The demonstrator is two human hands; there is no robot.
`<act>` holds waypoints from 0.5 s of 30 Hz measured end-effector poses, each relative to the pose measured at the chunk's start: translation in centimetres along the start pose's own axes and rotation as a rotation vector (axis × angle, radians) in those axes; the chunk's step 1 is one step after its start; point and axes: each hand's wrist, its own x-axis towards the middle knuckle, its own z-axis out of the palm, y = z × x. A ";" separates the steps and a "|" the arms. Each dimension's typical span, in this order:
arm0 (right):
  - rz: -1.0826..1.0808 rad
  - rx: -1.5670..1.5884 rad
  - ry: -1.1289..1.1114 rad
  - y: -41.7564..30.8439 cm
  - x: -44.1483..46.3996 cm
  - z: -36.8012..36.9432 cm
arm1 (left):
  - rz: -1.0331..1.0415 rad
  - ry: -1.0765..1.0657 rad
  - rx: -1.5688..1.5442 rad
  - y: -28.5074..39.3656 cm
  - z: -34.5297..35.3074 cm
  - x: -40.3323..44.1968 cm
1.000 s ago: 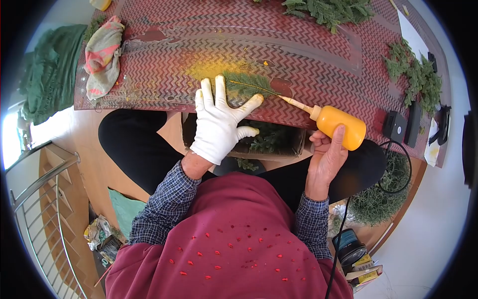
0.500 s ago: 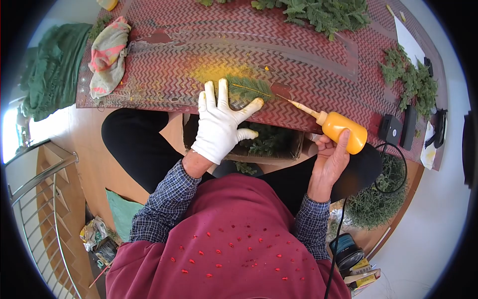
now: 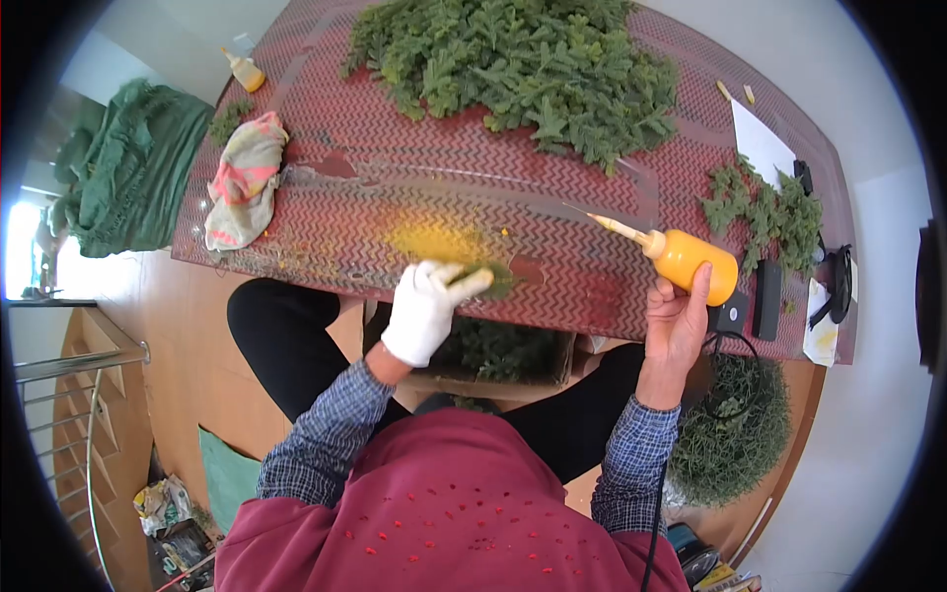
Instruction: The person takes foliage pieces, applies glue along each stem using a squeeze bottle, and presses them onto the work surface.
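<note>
My left hand (image 3: 422, 308), in a white glove with yellow-stained fingertips, is closed at the table's near edge. A green sprig (image 3: 501, 283), partly hidden and blurred, shows at its thumb and fingers. Beyond the glove, yellow powder or paint (image 3: 431, 237) is spread on the patterned table top. My bare right hand (image 3: 677, 314) grips a squeeze bottle (image 3: 695, 264) of orange-yellow liquid. The bottle's thin needle nozzle points left and slightly up, over the table and apart from the sprig.
A large heap of green sprigs (image 3: 523, 74) covers the table's far part. To the left lie a stained cloth (image 3: 245, 183) and another squeeze bottle (image 3: 247, 74). More sprigs (image 3: 764, 212) and a black box (image 3: 730, 311) are at right. An open box with greenery (image 3: 503, 347) stands below the edge.
My left hand has gone from spread flat beside the sprig to closed around it. My right hand has drawn the bottle's nozzle away from the sprig. The view has tilted up, showing more of the heap.
</note>
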 end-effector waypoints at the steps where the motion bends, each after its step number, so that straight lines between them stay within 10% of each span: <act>1: -0.006 0.010 0.014 -0.1 0.1 -0.3 | 0.049 0.011 -0.052 0.5 -0.9 -0.6; 10: 0.045 0.123 0.092 -0.1 0.5 -2.1 | 0.049 -0.103 -0.162 1.9 -1.1 -4.1; 15: 0.046 0.139 0.090 -0.3 0.7 -2.1 | 0.037 0.170 -0.023 -0.2 -0.3 10.1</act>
